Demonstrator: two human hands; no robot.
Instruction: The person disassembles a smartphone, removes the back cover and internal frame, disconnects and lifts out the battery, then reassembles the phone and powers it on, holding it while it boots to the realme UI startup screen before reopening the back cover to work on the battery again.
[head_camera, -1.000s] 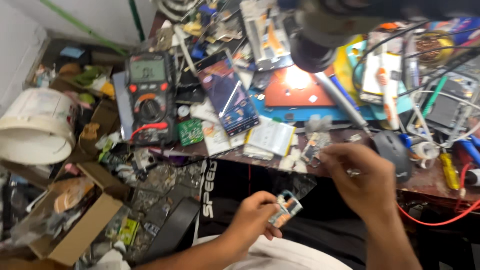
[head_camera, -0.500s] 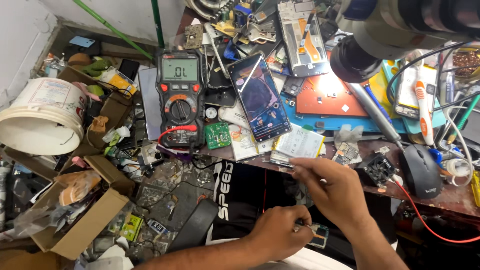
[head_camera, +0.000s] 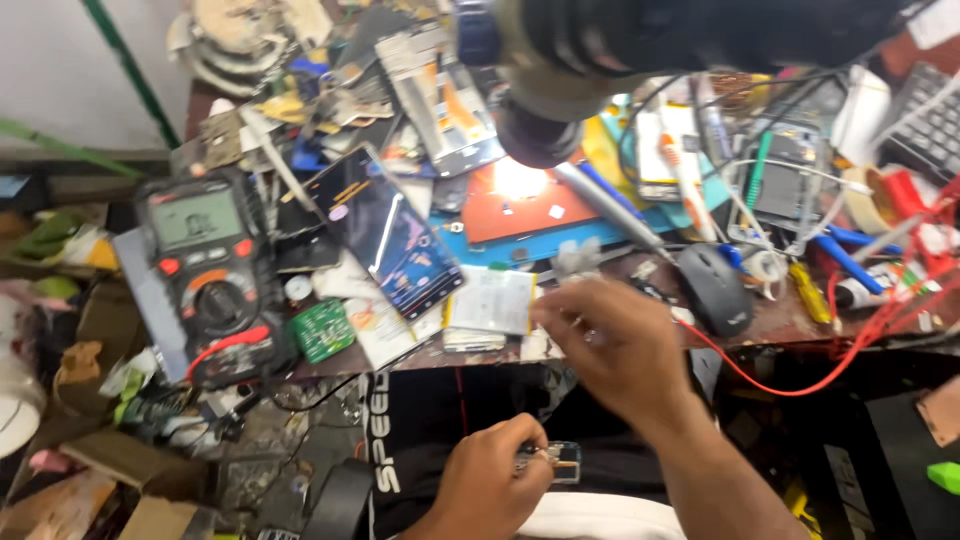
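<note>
Cluttered repair bench, left hand pinching small circuit part, right hand fingers curled, grip unclear

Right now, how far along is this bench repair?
Done: a phone lies opened on the bench among loose parts, with a multimeter laid out. In hand: the left hand pinches a small part over the lap; the right hand is raised above it, its grip blurred. Left: the phone is not reassembled.

A multimeter sits left on the cluttered surface, beside a phone, green board and black mouse.
</note>
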